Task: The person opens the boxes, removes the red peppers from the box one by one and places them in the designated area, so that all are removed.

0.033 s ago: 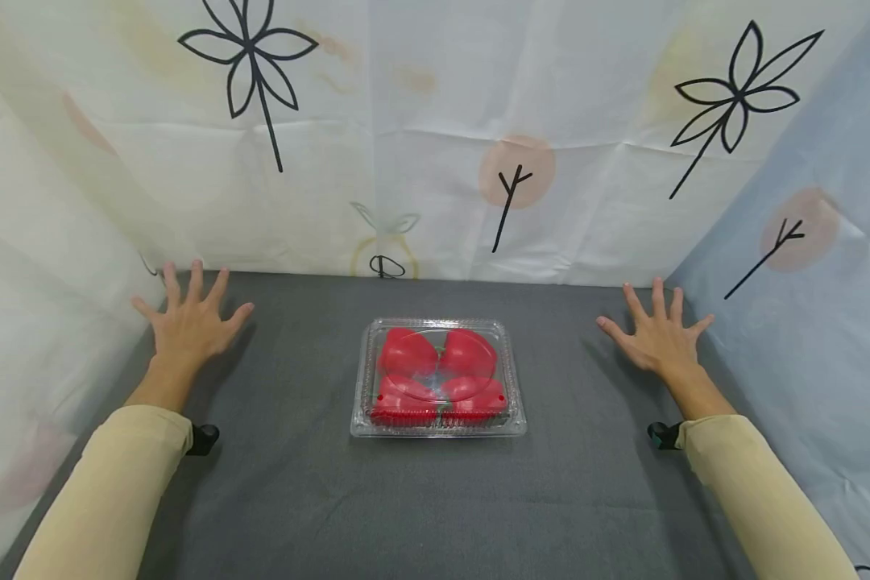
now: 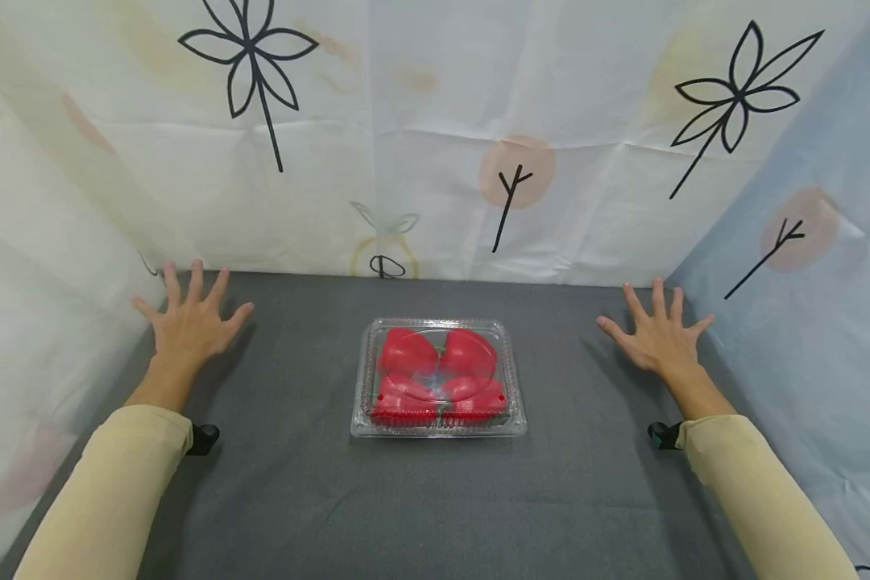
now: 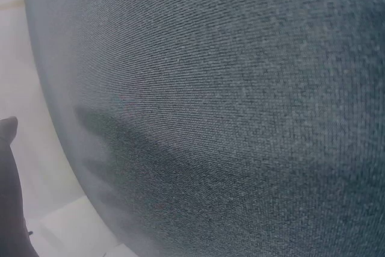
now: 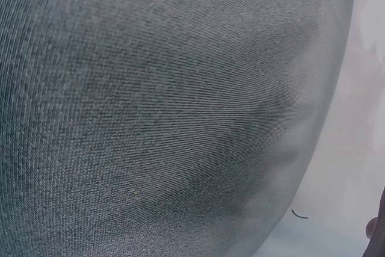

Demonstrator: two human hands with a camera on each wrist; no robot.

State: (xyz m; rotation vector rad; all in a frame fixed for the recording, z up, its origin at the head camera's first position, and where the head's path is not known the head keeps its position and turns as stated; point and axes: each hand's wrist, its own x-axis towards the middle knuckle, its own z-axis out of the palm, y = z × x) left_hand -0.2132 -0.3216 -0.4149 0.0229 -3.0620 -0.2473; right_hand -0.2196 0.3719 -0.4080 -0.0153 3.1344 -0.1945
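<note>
One left hand, spread wide, near the left curtain and the back edge of the gray cloth. We note a broad stretch of cloth, then, midway, a clear plastic box holding four red fruits. More cloth, then the right hand, spread wide, near the bluish right curtain. Leaf drawings mark the back curtain.

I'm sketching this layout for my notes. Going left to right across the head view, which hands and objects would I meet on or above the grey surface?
Left hand, its fingers spread → clear plastic box with red items inside → right hand, also spread.
</note>
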